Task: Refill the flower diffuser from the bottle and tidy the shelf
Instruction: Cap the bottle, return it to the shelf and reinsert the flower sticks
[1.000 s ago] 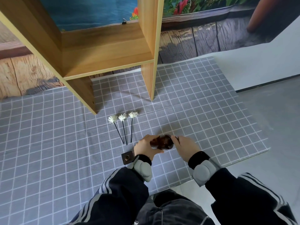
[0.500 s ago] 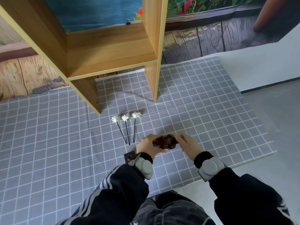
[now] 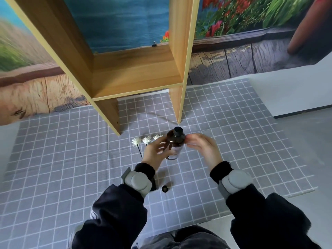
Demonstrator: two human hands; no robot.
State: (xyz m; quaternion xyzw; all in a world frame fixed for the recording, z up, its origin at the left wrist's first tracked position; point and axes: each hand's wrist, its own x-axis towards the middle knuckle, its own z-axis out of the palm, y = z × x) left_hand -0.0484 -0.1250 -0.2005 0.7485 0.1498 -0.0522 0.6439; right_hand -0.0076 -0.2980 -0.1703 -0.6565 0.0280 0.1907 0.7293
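Note:
The brown glass bottle [image 3: 175, 141] with a black top is upright and lifted above the grey checked cloth [image 3: 233, 141]. My left hand [image 3: 155, 151] wraps its left side. The fingertips of my right hand [image 3: 203, 148] pinch its right shoulder. Three white flower sticks [image 3: 136, 141] lie on the cloth behind my left hand, their stems partly hidden. A small black cap [image 3: 165, 188] lies on the cloth by my left wrist. The dark diffuser block [image 3: 154, 184] is almost wholly hidden behind that wrist.
A wooden shelf unit [image 3: 136, 74] stands on the cloth just beyond the bottle, its two side panels reaching the cloth. A painted backdrop [image 3: 251, 42] hangs behind it. The cloth's front edge [image 3: 269, 200] gives way to bare grey floor at the right.
The bottle has gone from lying sideways low over the cloth to upright and raised between both hands. A small black cap now shows on the cloth. The view has tilted upward.

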